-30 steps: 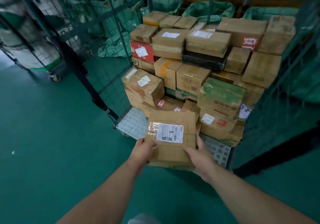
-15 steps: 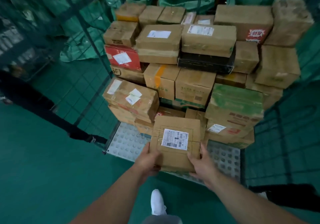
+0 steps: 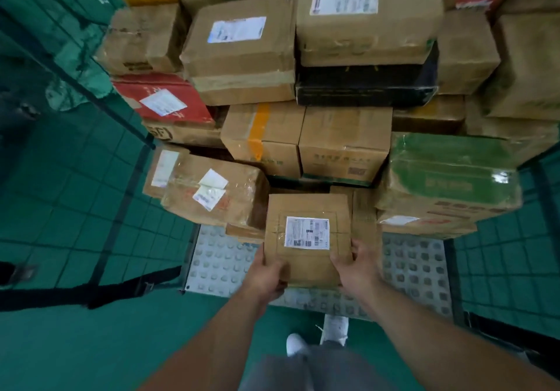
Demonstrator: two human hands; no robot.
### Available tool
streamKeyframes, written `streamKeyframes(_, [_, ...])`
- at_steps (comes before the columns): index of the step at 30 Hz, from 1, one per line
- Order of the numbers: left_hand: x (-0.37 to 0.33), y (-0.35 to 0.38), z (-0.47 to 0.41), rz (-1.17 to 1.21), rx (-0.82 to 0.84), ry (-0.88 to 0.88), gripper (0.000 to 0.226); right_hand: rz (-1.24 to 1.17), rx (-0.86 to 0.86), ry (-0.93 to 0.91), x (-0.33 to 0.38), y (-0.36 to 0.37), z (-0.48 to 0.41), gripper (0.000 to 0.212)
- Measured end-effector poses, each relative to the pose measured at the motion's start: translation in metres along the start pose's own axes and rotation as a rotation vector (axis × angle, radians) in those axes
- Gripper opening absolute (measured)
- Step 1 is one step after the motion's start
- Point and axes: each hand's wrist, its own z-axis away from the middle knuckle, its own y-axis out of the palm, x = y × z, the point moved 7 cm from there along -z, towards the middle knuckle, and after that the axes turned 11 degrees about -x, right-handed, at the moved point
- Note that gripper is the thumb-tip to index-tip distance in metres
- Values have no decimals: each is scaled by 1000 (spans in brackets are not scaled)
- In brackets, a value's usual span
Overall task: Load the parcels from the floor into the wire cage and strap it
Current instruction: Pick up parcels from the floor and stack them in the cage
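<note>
Loading looks nearly done, we judge: our fingers [image 3: 359, 249] curl round one parcel [image 3: 306, 266] before the stack [image 3: 242, 57] in the cage [image 3: 75, 209], with strapping not yet done.

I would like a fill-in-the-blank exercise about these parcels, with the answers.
The left hand and the right hand grip a parcel whose label is ____.
The box on top of the carton marked SF is ____.
The strap at the left is ____.
The large box at the stack's right has a ____ top.
Answers: white, red, black, green.
</note>
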Motion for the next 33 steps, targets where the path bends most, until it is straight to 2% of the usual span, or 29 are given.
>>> streamKeyframes(1, [-5,1,-11,0,-12,3,48,12,6,-2,1,6,-13,26])
streamKeyframes(4, [-22,6,-48,-13,-32,-2,50,43,12,26,9,23,-42,51])
streamKeyframes(7, [-33,6,-74,52,-67,-38,62,89,52,39,11,45,-68,58])
streamKeyframes(9, [-35,4,-85,194,-148,-80,61,120,108,46,11,64,-79,64])
streamKeyframes(12, [-38,6,-91,394,-228,-198,26,116,173,129,14,85,-87,64])
streamKeyframes(14, [-41,8,-92,389,-208,-261,20,127,157,189,13,88,-95,69])
streamKeyframes(16, [-45,4,-85,312,-142,-291,22,163,146,183,16,87,-100,67])
streamKeyframes(18, [-50,-4,-75,153,-71,-296,11,147,137,180,30,80,-90,60])
streamKeyframes(21, [-53,-13,-55,-108,39,-300,19,129,102,164,47,65,-65,36])
streamKeyframes(22, [-54,-11,-46,-202,91,-287,22,105,59,173,48,57,-58,35])
streamKeyframes(24, [-58,3,-33,-354,195,-199,27,98,-24,199,43,38,-43,30])
streamKeyframes(26, [-66,23,-16,-447,272,-72,24,30,-70,242,39,20,-16,37])
streamKeyframes(33, [-59,111,86,-802,707,234,19,-423,-283,340,-24,-57,102,28])
